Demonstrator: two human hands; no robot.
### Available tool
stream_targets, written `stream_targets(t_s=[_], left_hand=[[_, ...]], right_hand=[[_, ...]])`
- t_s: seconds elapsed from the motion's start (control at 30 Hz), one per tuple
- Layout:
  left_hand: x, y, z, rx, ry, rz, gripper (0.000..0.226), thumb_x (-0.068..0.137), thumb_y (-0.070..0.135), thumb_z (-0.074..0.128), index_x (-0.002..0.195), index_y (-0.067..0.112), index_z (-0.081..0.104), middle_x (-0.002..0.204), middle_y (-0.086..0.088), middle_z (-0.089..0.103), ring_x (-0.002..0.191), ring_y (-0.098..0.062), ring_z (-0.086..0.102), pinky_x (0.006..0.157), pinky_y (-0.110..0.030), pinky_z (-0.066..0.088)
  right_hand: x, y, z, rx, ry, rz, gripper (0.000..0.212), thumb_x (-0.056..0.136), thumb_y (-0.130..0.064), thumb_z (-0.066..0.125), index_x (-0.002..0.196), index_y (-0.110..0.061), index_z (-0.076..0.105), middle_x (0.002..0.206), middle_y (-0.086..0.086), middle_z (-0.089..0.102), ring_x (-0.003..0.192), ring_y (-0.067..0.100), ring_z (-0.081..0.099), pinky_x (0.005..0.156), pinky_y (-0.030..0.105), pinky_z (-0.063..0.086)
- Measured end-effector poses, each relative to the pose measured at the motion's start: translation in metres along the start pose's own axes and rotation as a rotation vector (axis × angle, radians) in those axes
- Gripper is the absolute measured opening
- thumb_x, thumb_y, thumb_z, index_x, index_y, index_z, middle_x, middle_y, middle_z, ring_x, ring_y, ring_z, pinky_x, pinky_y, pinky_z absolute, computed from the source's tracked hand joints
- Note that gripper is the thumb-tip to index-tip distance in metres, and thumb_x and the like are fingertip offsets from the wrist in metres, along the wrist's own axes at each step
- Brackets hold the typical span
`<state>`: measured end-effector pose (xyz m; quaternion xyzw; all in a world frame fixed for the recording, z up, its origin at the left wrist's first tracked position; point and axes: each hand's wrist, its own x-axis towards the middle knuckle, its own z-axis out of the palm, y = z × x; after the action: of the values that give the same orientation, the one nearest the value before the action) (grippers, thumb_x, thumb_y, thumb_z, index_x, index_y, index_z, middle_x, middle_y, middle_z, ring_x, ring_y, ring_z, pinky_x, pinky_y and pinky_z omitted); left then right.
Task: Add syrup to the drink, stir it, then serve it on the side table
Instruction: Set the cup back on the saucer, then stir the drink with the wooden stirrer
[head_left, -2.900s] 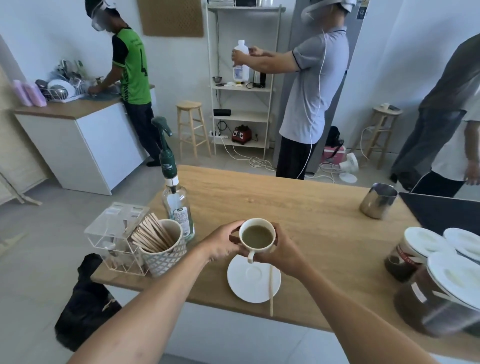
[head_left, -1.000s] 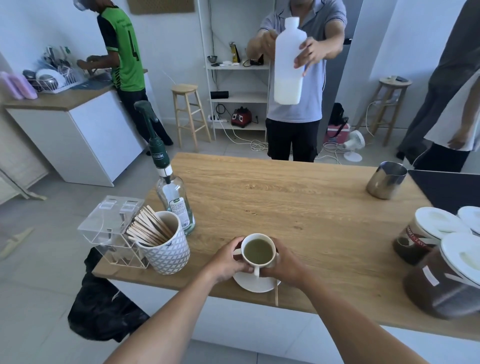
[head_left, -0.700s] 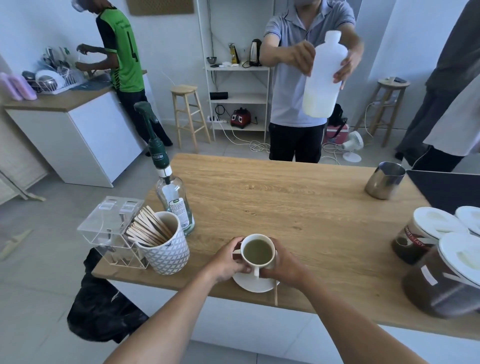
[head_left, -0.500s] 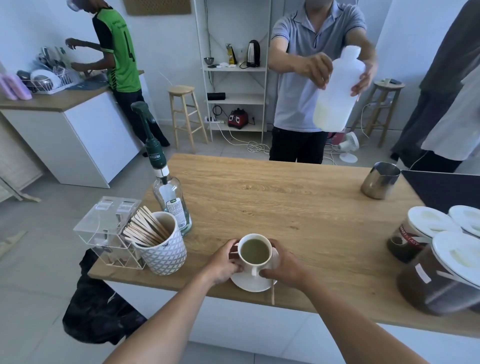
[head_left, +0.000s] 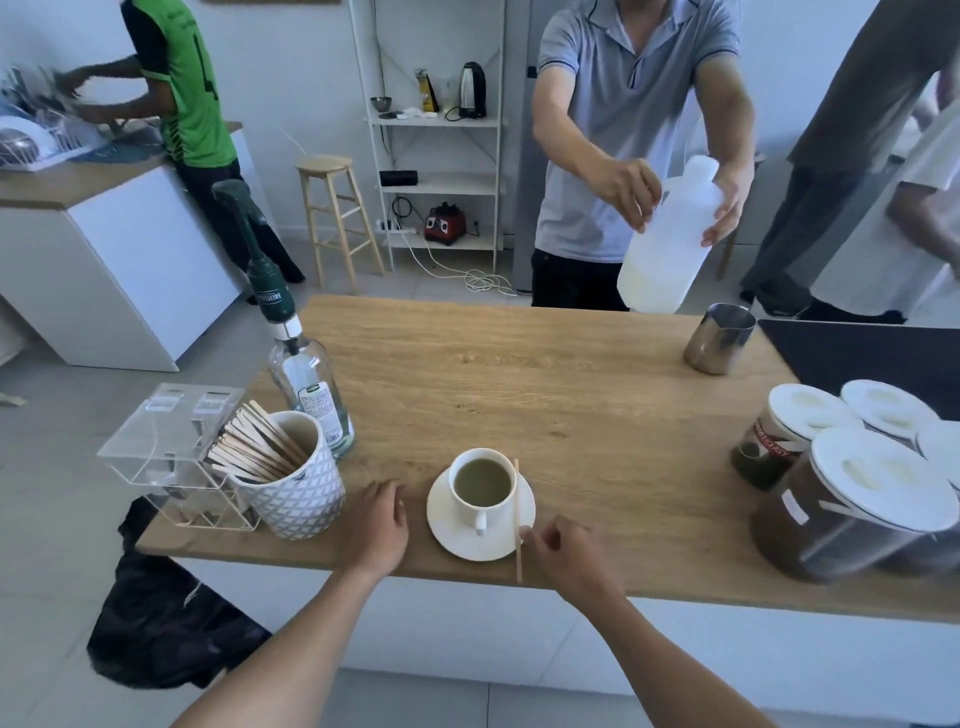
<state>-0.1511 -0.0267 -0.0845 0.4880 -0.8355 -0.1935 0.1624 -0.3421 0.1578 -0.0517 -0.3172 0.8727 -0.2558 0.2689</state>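
Resting low in the frame's centre, the left hand (head_left: 378, 525) lies flat on the wooden table (head_left: 545, 405) with fingers loose and released, just left of the saucer (head_left: 457, 535) and holding nothing. The right hand (head_left: 563, 553) sits at the saucer's lower right, its fingers curled and pinching the lower part of a thin wooden stir stick (head_left: 517, 519) that lies across the saucer's right rim. A white cup (head_left: 482, 486) of pale green drink stands on the saucer, handle toward the viewer. Left of the hands, a white patterned mug (head_left: 291, 493) holds a bundle of wooden sticks, with a clear acrylic box (head_left: 171, 452) beside it at the table's left edge. Just behind the mug stands the glass syrup bottle (head_left: 311, 395), carrying a small printed label too fine to read and a dark green pump whose collar shows letters ending "OISSEIRE". At lower right, white-lidded jars (head_left: 852, 499) hold dark contents; one red label shows partial lettering I cannot make out. Farther back at right stands a steel pitcher (head_left: 719, 338). Beyond the table, a person in a grey shirt (head_left: 631, 104) tilts a white plastic bottle (head_left: 670, 244) with both hands.
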Motion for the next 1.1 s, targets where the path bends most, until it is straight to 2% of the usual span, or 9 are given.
stream_targets(t_s=[0.1, 0.17, 0.4, 0.53, 0.67, 0.73, 0.87, 0.97, 1.1], left_hand=[[-0.016, -0.005, 0.009, 0.224, -0.009, 0.141, 0.041, 0.089, 0.029, 0.036, 0.105, 0.013, 0.07, 0.108, -0.004, 0.07, 0.097, -0.029, 0.066, 0.077, -0.042, 0.052], [-0.024, -0.007, 0.015, 0.3, 0.004, 0.176, 0.044, 0.087, 0.031, 0.034, 0.107, 0.014, 0.069, 0.112, -0.004, 0.07, 0.1, -0.028, 0.065, 0.077, -0.042, 0.049], [-0.025, -0.008, 0.031, 0.319, -0.03, 0.147, 0.05, 0.093, 0.029, 0.028, 0.124, 0.007, 0.063, 0.132, -0.013, 0.062, 0.125, -0.033, 0.055, 0.097, -0.051, 0.046], [-0.023, -0.017, 0.033, 0.312, -0.028, 0.161, 0.054, 0.095, 0.031, 0.026, 0.131, 0.008, 0.06, 0.14, -0.011, 0.058, 0.134, -0.03, 0.048, 0.11, -0.047, 0.026], [-0.022, -0.018, 0.034, 0.306, -0.049, 0.154, 0.056, 0.097, 0.032, 0.024, 0.136, 0.008, 0.057, 0.144, -0.01, 0.054, 0.138, -0.029, 0.044, 0.114, -0.045, 0.019], [-0.023, -0.02, 0.035, 0.305, -0.053, 0.15, 0.056, 0.098, 0.032, 0.024, 0.137, 0.008, 0.056, 0.146, -0.01, 0.053, 0.14, -0.029, 0.042, 0.115, -0.045, 0.018], [-0.023, -0.021, 0.037, 0.29, -0.041, 0.155, 0.055, 0.097, 0.031, 0.026, 0.136, 0.009, 0.058, 0.145, -0.009, 0.054, 0.138, -0.029, 0.045, 0.114, -0.046, 0.021], [-0.024, -0.02, 0.038, 0.28, -0.016, 0.16, 0.054, 0.097, 0.03, 0.027, 0.135, 0.009, 0.058, 0.144, -0.009, 0.054, 0.137, -0.029, 0.045, 0.113, -0.047, 0.022], [-0.024, -0.019, 0.038, 0.287, -0.005, 0.16, 0.056, 0.097, 0.031, 0.025, 0.136, 0.009, 0.058, 0.144, -0.009, 0.054, 0.138, -0.029, 0.045, 0.113, -0.047, 0.022]], right_hand=[[-0.007, 0.001, 0.006, -0.096, -0.016, -0.025, 0.052, 0.079, -0.069, 0.055, 0.07, -0.018, 0.057, 0.072, -0.006, 0.065, 0.072, 0.015, 0.063, 0.072, 0.036, 0.055], [-0.009, 0.0, 0.008, -0.158, -0.005, -0.051, 0.057, 0.078, -0.07, 0.056, 0.071, -0.013, 0.059, 0.077, -0.004, 0.067, 0.074, 0.015, 0.063, 0.071, 0.034, 0.052], [-0.006, 0.006, 0.008, -0.163, -0.091, -0.08, 0.037, 0.081, -0.055, 0.062, 0.062, -0.025, 0.053, 0.088, -0.005, 0.058, 0.085, 0.017, 0.059, 0.09, 0.04, 0.05], [-0.006, 0.001, 0.009, -0.188, -0.11, -0.075, 0.037, 0.084, -0.059, 0.061, 0.062, -0.03, 0.053, 0.09, -0.01, 0.056, 0.086, 0.012, 0.057, 0.096, 0.037, 0.044], [-0.009, -0.005, 0.013, -0.269, -0.107, -0.079, 0.034, 0.088, -0.051, 0.058, 0.062, -0.031, 0.048, 0.091, -0.01, 0.053, 0.084, 0.013, 0.05, 0.097, 0.038, 0.039], [-0.01, -0.005, 0.015, -0.267, -0.101, -0.07, 0.033, 0.089, -0.045, 0.056, 0.063, -0.03, 0.044, 0.088, -0.009, 0.052, 0.084, 0.016, 0.049, 0.094, 0.037, 0.04], [-0.014, 0.005, 0.005, 0.029, -0.005, -0.027, 0.022, 0.093, -0.034, 0.055, 0.074, -0.021, 0.055, 0.077, -0.006, 0.063, 0.074, 0.02, 0.059, 0.067, 0.035, 0.049], [-0.015, 0.009, -0.017, 0.168, 0.132, -0.029, 0.013, 0.096, -0.025, 0.056, 0.085, -0.021, 0.063, 0.077, -0.005, 0.067, 0.075, 0.022, 0.063, 0.064, 0.035, 0.05], [-0.01, 0.003, -0.043, 0.297, 0.231, -0.119, 0.012, 0.098, -0.021, 0.056, 0.093, -0.019, 0.067, 0.071, -0.003, 0.067, 0.052, 0.007, 0.055, 0.052, 0.014, 0.043]])
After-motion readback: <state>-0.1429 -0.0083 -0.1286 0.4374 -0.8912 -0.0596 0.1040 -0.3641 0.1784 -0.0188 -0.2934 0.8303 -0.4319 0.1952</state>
